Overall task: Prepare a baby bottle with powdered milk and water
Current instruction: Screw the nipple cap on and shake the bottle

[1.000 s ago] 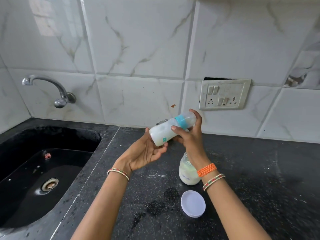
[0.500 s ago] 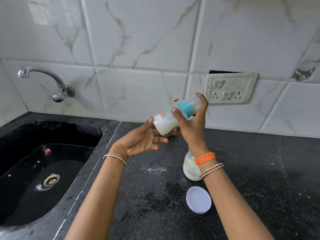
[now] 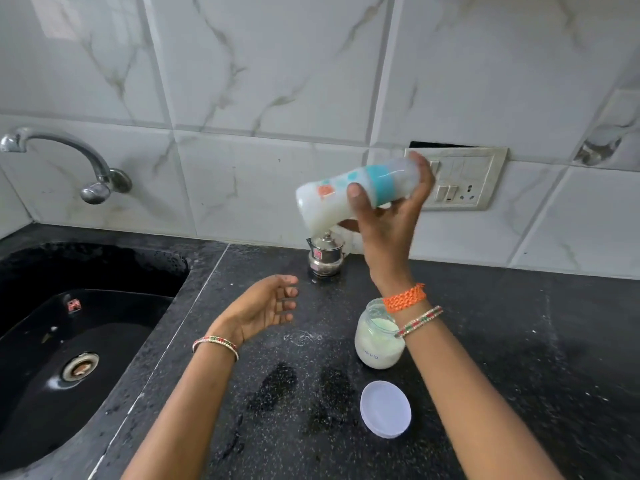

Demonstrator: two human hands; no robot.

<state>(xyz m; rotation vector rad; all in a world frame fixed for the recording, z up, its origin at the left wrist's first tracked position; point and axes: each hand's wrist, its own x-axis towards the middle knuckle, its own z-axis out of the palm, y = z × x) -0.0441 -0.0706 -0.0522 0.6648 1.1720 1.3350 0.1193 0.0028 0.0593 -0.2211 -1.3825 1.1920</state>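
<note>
My right hand grips the baby bottle around its teal collar and holds it nearly sideways, high above the counter, base to the left. White milk fills the bottle. My left hand hovers open and empty below it, palm turned right, well apart from the bottle. The open glass jar of milk powder stands on the counter under my right wrist, partly hidden by it. Its white lid lies flat in front of the jar.
A small steel pot with a lid stands by the wall behind my hands. The black sink and the tap are at the left. A switch socket sits on the tiled wall. Wet patches mark the black counter.
My right hand has lifted the bottle up and to the right. My left hand has left the bottle's base and dropped lower, open. The steel pot has come into sight.
</note>
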